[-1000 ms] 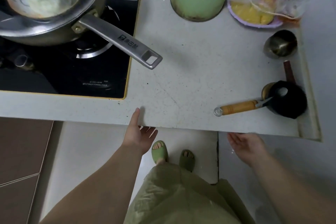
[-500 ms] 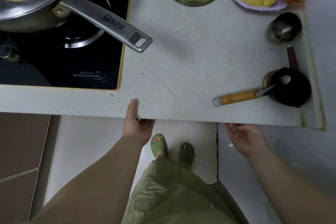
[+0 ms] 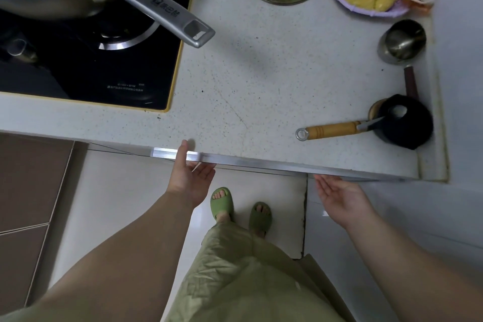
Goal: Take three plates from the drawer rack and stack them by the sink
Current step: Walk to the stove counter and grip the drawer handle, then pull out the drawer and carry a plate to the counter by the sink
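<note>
Left hand (image 3: 190,178) at the front edge of the bench (image 3: 261,73): thumb across the metal rail (image 3: 261,164), fingers apart and relaxed below it. Right hand (image 3: 339,196) palm-up, fingers straight, tips hidden beneath the rail's right end.

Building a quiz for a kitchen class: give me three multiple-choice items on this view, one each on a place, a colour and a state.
1. Where does the wooden-handled tool lie? A on the stove; B on the counter by the black object; C on the floor.
2. What colour are the slippers? A green; B red; C white.
3. What does the left hand do? A grips the pan handle; B lifts the kettle; C touches the counter's front edge.
1 B, it lies on the speckled top; 2 A, both are green; 3 C, its thumb rests on the edge.
</note>
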